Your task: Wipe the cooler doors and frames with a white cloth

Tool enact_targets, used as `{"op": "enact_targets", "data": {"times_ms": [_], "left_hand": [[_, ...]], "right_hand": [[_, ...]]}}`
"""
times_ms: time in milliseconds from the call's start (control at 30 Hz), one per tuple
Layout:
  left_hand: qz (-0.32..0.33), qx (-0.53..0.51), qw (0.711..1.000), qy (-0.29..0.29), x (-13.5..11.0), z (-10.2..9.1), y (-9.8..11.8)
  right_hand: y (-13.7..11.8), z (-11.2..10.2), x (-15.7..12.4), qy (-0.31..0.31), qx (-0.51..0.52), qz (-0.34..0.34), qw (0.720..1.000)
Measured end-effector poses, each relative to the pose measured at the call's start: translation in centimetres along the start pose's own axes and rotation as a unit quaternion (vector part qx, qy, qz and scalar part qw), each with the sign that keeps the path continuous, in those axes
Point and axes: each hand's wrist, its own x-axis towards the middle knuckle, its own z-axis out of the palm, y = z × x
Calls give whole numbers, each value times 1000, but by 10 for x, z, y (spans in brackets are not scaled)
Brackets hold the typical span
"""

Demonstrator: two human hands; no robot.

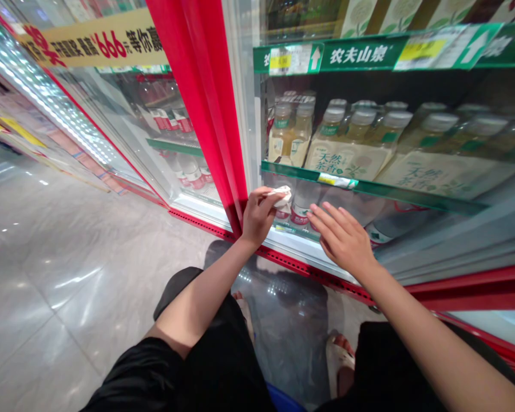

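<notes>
White cloth [282, 196] was pinched in the fingers of the left hand [261, 217]; open fingers of the right hand [342, 239] touched the glass door [433, 243].

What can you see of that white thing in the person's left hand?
The white cloth is a small, soft, crumpled wad; it could be a tissue, as its exact material is hard to tell. Its folded end sticks out past the fingertips of the left hand, which pinches it. It appears pressed against the glass door of a drinks cooler, just below a green shelf edge and beside the door's red frame.
</notes>
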Motion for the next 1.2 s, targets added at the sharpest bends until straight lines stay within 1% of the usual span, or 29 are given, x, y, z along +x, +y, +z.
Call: {"op": "enact_targets", "data": {"times_ms": [67,133,200,267,333,400,433,467,500,533,567,600,667,700,733,767,800,833,867,900,933,967,1000,1033,1067,1133,1167,1200], "left_hand": [[-50,17,998,43,-1,-2,0],[-102,23,993,49,-8,-1,2],[-125,7,992,17,-16,2,7],[-118,-22,992,-30,-21,4,10],[-107,-54,991,-67,-21,5,12],[-112,-84,987,-81,-17,5,12],[-117,-101,985,-81,-14,4,12],[-121,-118,982,-79,-11,3,12],[-123,-135,980,-78,-9,1,12],[-122,-149,978,-78,-7,0,12],[-119,-161,976,-81,-5,-1,12],[-117,-169,975,-86,-4,-2,12],[-124,-176,971,-101,-3,-3,10],[-131,-179,969,-110,-2,-4,9],[-136,-184,966,-119,-2,-5,8],[-140,-191,963,-127,-1,-6,7],[-140,-199,961,-132,0,-9,5],[-136,-209,959,-135,2,-12,3],[-131,-220,957,-137,4,-16,2],[-123,-235,954,-139,7,-21,-1],[-113,-252,950,-143,10,-27,-3],[-100,-272,946,-148,14,-34,-6],[-87,-290,941,-152,18,-41,-10],[-82,-302,938,-149,23,-48,-15],[-89,-306,938,-136,27,-55,-20],[-141,-286,945,-79,33,-68,-33],[-176,-264,947,-42,35,-74,-40],[-208,-237,949,-6,36,-78,-46]], "right_hand": [[2,-1,-3,-2,-7,4,1000],[3,0,-6,-4,-4,9,1000],[3,2,-9,-5,14,9,1000],[2,5,-12,-11,44,9,999],[0,9,-16,-26,85,19,996],[-7,13,-19,-43,138,62,988],[-12,16,-20,-47,171,99,979],[-18,19,-20,-48,210,146,965],[-26,23,-19,-44,255,202,945],[-35,27,-17,-37,304,264,914],[-45,32,-13,-24,358,329,873],[-55,37,-7,-8,413,395,821],[-77,49,11,50,517,512,684],[-88,54,23,88,554,552,618],[-97,59,35,117,581,579,560],[-104,64,47,147,599,597,514],[-110,68,60,176,608,606,483],[-114,72,71,203,611,610,463],[-116,76,81,230,606,612,454],[-116,78,89,254,594,611,456],[-114,80,95,274,576,610,470],[-112,82,99,287,551,606,497],[-109,82,101,292,517,599,537],[-105,81,101,291,474,586,590],[-102,80,100,282,421,564,652],[-96,74,95,252,301,493,777],[-94,71,92,232,248,449,827],[-92,70,90,212,207,407,864]]}}
